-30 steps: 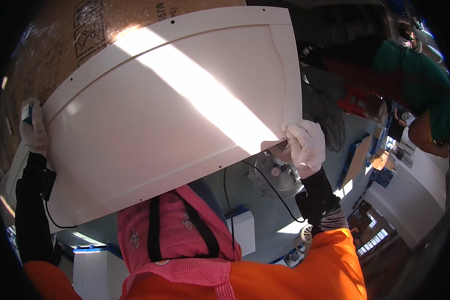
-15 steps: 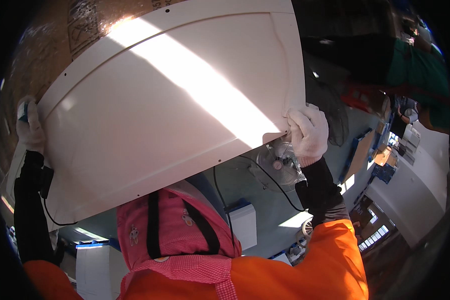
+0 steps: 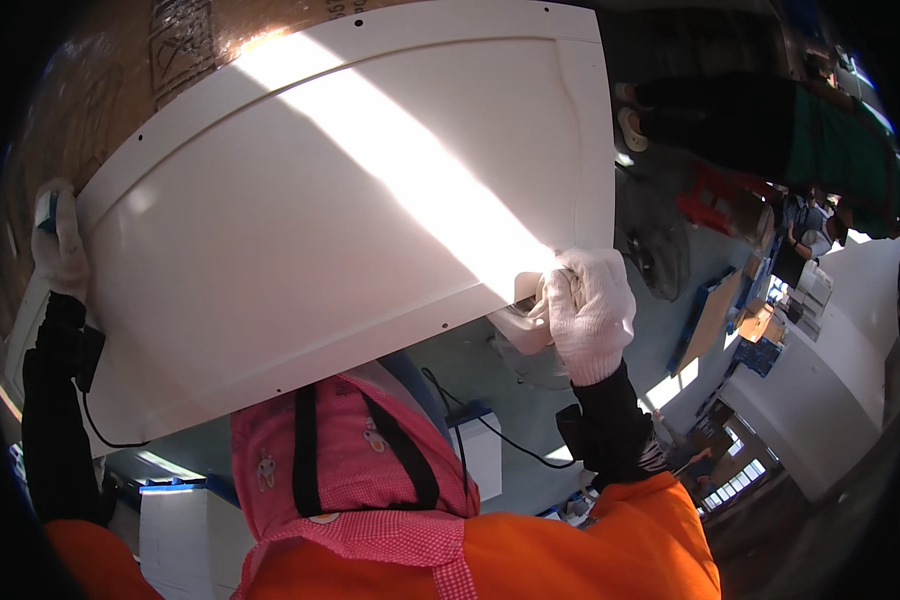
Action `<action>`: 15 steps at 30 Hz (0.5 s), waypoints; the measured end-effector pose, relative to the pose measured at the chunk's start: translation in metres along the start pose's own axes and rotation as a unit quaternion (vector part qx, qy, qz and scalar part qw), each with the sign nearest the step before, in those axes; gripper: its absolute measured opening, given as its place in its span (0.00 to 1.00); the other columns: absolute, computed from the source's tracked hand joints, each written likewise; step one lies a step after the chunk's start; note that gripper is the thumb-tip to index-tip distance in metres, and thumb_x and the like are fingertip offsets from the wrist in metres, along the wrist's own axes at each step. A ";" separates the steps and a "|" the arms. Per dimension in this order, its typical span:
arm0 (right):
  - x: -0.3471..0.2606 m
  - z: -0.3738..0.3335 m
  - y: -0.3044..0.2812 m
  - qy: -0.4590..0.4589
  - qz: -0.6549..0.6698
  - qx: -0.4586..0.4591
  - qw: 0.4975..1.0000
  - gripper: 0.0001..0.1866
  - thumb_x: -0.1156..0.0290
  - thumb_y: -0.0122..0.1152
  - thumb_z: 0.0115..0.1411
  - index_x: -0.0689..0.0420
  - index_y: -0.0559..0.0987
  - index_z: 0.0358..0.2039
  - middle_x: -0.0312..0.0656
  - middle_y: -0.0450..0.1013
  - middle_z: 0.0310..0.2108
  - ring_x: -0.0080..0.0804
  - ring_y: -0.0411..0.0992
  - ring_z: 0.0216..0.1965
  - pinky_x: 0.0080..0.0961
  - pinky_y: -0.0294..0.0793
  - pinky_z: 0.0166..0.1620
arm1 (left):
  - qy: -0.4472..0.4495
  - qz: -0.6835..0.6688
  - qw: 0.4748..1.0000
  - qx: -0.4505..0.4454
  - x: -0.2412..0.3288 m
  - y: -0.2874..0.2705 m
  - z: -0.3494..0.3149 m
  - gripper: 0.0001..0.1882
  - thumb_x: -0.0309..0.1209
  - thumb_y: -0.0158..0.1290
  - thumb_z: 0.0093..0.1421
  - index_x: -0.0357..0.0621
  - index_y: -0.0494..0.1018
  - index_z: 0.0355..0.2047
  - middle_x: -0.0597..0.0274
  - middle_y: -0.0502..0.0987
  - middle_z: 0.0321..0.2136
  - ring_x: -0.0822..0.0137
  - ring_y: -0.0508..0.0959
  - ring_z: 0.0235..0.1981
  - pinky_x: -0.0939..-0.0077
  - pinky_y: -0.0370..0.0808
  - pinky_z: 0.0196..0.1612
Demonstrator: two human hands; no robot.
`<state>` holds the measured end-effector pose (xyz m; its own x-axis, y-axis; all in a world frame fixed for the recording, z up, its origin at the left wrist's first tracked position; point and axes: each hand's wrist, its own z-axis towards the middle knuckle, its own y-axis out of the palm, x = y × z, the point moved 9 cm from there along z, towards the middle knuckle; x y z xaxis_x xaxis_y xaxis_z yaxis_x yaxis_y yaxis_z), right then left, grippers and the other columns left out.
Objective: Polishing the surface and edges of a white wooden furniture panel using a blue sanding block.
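Note:
A large white panel (image 3: 300, 240) with a raised rim and small holes lies tilted in front of me, crossed by a bright strip of sunlight. My left hand (image 3: 60, 240), in a white knitted glove, is closed around its left edge; a small teal patch shows by the fingers. At the panel's lower right corner, my gloved right hand (image 3: 592, 315) is curled shut with its fingers on the edge. A crumpled white cloth (image 3: 523, 328) hangs from those fingers, partly below the panel. The panel hides what lies under it.
Brown wrapped cardboard (image 3: 100, 110) lies beyond the panel. A floor fan, mostly hidden, stands below my right hand. White boxes (image 3: 185, 530) with blue edges sit beneath. A person (image 3: 750, 130) in dark trousers and a green top stands at the right, near a red stool (image 3: 708, 200).
My right hand has moved left and toward me along the corner, and the white cloth now shows below the edge. The panel has shifted slightly; my left hand keeps its hold.

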<state>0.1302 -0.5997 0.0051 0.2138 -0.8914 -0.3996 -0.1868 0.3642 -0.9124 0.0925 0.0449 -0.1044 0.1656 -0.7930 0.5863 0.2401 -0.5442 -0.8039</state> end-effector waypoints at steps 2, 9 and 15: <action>0.008 0.016 -0.007 0.068 -0.049 0.062 0.995 0.07 0.77 0.70 0.53 0.56 0.81 0.32 0.42 0.76 0.33 0.43 0.78 0.33 0.33 0.78 0.38 | -0.003 0.001 1.000 0.005 0.007 -0.001 0.002 0.19 0.43 0.47 0.72 0.40 0.73 0.49 0.60 0.74 0.43 0.66 0.73 0.46 0.72 0.68 0.55; 0.024 0.023 0.006 0.197 -0.196 0.055 0.959 0.06 0.66 0.70 0.55 0.50 0.81 0.32 0.39 0.75 0.32 0.44 0.78 0.33 0.38 0.77 0.36 | -0.007 -0.025 1.000 0.012 0.023 0.000 -0.002 0.16 0.42 0.47 0.70 0.42 0.73 0.46 0.63 0.72 0.39 0.69 0.70 0.41 0.74 0.68 0.50; 0.013 0.059 0.006 0.217 -0.225 0.116 0.943 0.06 0.64 0.66 0.57 0.49 0.82 0.33 0.40 0.76 0.33 0.46 0.78 0.32 0.41 0.78 0.37 | 0.011 -0.009 1.000 0.015 0.050 -0.003 -0.002 0.16 0.41 0.48 0.69 0.42 0.73 0.45 0.63 0.72 0.36 0.69 0.70 0.38 0.74 0.69 0.46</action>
<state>0.1889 -0.5929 -0.0106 -0.2001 -0.9779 0.0605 0.0537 -0.0726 -0.9959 0.0978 0.0064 -0.0736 0.1391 -0.7891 0.5983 0.2721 -0.5505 -0.7892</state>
